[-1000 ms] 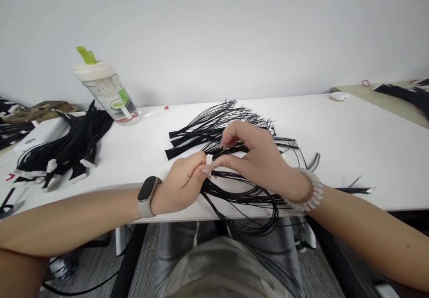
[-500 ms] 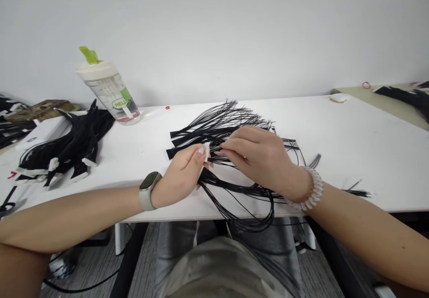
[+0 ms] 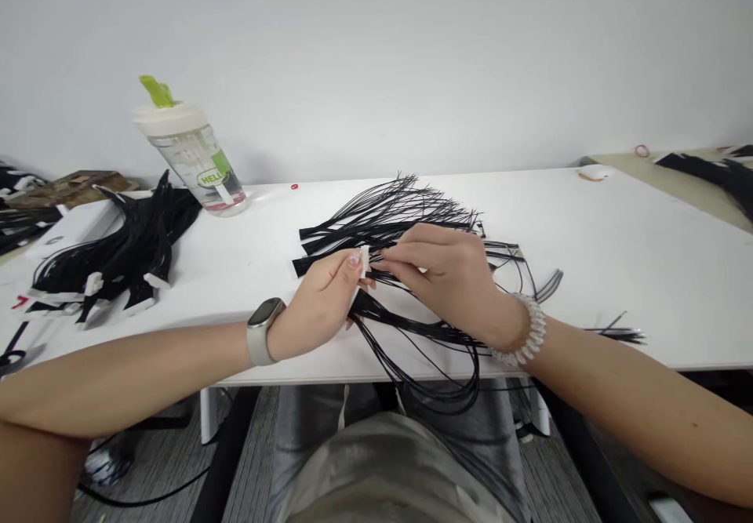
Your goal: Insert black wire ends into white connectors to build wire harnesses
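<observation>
Black wire harnesses on a white desk point(image 3: 641, 264), read as a dial centred between the two hands. Farthest left, at 9 o'clock, lies a heap of finished-looking harnesses point(image 3: 138, 229); several visible ends carry white connectors point(image 3: 94, 282), so this portion appears done. A drinking bottle point(image 3: 203, 166) stands at 10 o'clock, near the heap. The left hand point(image 3: 321, 296), also toward 9 o'clock, has thumb and fingers closed on a white connector housing point(image 3: 365, 259) at the dial's centre. A looped wire bundle point(image 3: 435, 340) trails from beneath this hand toward 5 o'clock. Fanned wire bundles point(image 3: 388, 217) lie at 12 o'clock with loose ends bearing no visible housing; they seem left to do. The right hand point(image 3: 456, 276), at 3 o'clock, draws its fingertips into a pinch just beside the housing, apparently on a black wire point(image 3: 385, 276), though the gripped strand is too small to confirm. The piece in hand seems partway along; its filled positions cannot be counted.
</observation>
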Tool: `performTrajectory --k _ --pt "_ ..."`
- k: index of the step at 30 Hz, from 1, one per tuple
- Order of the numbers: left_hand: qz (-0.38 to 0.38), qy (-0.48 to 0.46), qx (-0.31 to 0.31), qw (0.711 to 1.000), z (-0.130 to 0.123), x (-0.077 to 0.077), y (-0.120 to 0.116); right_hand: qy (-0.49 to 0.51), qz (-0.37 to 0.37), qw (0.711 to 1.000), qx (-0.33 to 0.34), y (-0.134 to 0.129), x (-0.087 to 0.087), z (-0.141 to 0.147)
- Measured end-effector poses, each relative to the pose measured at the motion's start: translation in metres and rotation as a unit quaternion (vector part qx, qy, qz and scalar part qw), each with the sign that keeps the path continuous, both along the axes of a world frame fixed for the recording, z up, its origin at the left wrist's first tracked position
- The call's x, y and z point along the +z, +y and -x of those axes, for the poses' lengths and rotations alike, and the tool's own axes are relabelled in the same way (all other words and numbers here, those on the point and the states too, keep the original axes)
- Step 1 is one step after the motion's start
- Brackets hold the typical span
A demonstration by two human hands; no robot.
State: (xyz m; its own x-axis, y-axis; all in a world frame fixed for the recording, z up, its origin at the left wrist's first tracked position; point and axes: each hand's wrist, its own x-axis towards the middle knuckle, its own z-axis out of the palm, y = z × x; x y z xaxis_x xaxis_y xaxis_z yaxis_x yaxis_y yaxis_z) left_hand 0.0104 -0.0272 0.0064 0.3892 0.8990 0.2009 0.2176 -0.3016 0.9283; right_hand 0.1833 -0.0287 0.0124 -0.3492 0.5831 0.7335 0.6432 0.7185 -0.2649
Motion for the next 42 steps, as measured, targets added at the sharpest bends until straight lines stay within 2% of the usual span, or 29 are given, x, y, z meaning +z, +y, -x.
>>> performTrajectory --k 4,11,20,26,32,35,42 --pt "0.01 0.002 -0.003 1.0 0.0 -0.001 0.0 -0.027 0.037 0.999 -0.019 0.0 0.001 0.002" --pt "-0.008 0.014 0.001 1.0 0.0 0.0 0.0 -0.116 0.049 0.991 -0.054 -0.001 0.008 0.003" --pt "-0.022 0.03 0.015 0.999 0.0 0.001 0.001 -0.135 0.129 0.982 -0.032 -0.005 0.015 0.003" --pt "-0.067 0.054 0.015 0.996 0.0 0.002 0.002 -0.035 0.183 0.983 0.006 -0.001 0.015 0.001" --pt "-0.084 0.059 -0.024 0.994 0.002 -0.002 0.001 0.061 0.194 0.979 0.013 -0.001 0.013 0.003" --pt "-0.102 0.06 -0.036 0.992 0.002 -0.003 0.0 0.084 0.18 0.98 0.023 -0.002 0.011 0.006" --pt "-0.133 0.094 -0.017 0.986 0.002 -0.001 0.0 0.092 0.167 0.981 0.032 -0.008 0.008 0.013"
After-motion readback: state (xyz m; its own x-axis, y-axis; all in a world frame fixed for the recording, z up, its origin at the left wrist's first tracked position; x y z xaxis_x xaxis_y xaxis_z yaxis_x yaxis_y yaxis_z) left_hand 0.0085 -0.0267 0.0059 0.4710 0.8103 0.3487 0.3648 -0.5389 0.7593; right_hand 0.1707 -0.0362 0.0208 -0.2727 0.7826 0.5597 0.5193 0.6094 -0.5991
